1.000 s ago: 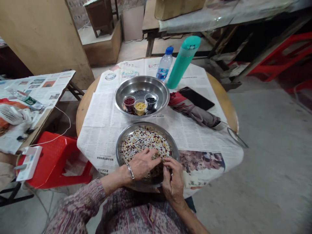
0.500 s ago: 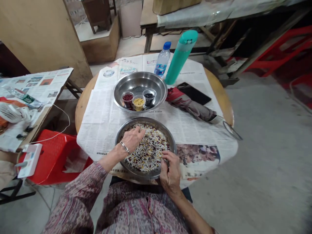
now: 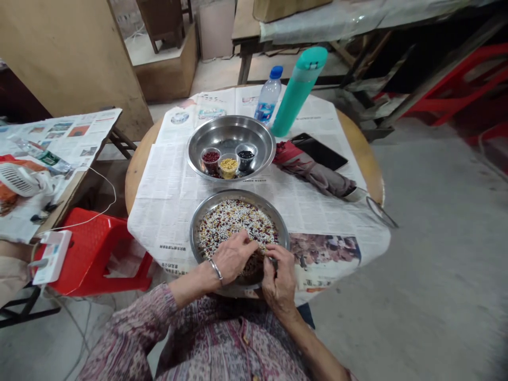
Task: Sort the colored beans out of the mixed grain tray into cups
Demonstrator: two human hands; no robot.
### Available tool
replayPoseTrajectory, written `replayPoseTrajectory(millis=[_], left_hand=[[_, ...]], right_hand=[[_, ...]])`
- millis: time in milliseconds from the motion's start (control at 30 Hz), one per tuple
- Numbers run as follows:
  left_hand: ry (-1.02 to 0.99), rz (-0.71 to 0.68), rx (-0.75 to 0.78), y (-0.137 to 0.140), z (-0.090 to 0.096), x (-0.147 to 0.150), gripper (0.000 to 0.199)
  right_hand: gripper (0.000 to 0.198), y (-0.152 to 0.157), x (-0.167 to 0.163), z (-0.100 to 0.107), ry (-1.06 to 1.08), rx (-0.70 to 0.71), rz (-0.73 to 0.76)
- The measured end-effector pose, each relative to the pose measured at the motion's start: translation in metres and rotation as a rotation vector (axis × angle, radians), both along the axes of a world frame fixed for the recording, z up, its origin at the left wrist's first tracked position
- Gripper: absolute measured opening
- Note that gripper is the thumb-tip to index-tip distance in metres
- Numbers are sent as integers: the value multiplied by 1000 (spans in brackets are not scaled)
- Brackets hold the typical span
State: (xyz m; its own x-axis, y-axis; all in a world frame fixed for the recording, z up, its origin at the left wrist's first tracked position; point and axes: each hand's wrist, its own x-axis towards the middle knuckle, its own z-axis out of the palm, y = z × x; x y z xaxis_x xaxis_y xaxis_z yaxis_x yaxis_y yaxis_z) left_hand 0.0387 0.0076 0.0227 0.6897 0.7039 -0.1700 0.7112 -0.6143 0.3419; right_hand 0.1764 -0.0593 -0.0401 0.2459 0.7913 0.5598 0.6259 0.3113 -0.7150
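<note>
A steel basin (image 3: 197, 244) in front of me holds mixed white grains (image 3: 238, 219) with dark red, yellow and black beans. My left hand (image 3: 234, 257), a silver bangle on its wrist, is over the basin's near side with fingers curled close together at the grains. Just right of it, my right hand (image 3: 281, 275) is at the basin's near right rim, fingers bent and thumb drawn toward them. The fingertips of both hands nearly meet. Whatever they pinch is too small or hidden to tell. Behind stands a larger steel bowl (image 3: 222, 129) with cups of red beans (image 3: 210, 156), yellow beans (image 3: 228, 165) and black beans (image 3: 245, 155).
Newspaper (image 3: 159, 201) covers the round table. A plastic bottle (image 3: 269, 95), a teal flask (image 3: 299, 90), a folded umbrella (image 3: 317, 172) and a dark tablet-like object (image 3: 319, 151) lie or stand behind and right. Left is a red stool (image 3: 85, 259) with a power strip (image 3: 52, 256).
My left hand has moved from the basin's far left toward me and right, up beside the right hand. Grains near the front edge have been drawn aside. My right hand has stayed at the rim.
</note>
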Motion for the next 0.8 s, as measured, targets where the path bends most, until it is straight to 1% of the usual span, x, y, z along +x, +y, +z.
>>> replayPoseTrajectory(millis=[100,133,200,267,333,467,500,533,567,633,700,767,800], left_hand=[[-30,-122,59,21,-1,20,22],[-22,-143,82,28,0,25,22],[15,-144,144,43,1,32,23],[63,-98,198,52,3,31,25],[114,-14,220,56,6,23,26],[209,214,168,51,13,2,23],[207,243,168,50,15,-1,23],[188,242,181,49,16,-3,26],[153,204,204,49,16,-3,31],[68,56,256,50,15,3,46],[9,-83,275,52,11,14,57],[-14,-148,260,54,6,27,58],[-15,-171,234,55,4,33,54]], right_hand=[[18,0,0,-1,0,1,-13],[18,0,0,-2,-3,-1,-17],[18,0,0,-2,-8,-4,-18],[18,0,0,-1,-4,-7,-12],[17,0,0,0,6,-8,-4],[18,0,1,1,23,-13,10],[18,0,1,1,25,-13,10],[18,0,1,1,26,-11,9],[18,0,1,1,26,-7,6],[17,0,0,1,26,0,-4],[17,0,0,0,31,2,-15],[16,0,0,-1,40,-2,-31],[15,0,0,-2,44,-4,-40]])
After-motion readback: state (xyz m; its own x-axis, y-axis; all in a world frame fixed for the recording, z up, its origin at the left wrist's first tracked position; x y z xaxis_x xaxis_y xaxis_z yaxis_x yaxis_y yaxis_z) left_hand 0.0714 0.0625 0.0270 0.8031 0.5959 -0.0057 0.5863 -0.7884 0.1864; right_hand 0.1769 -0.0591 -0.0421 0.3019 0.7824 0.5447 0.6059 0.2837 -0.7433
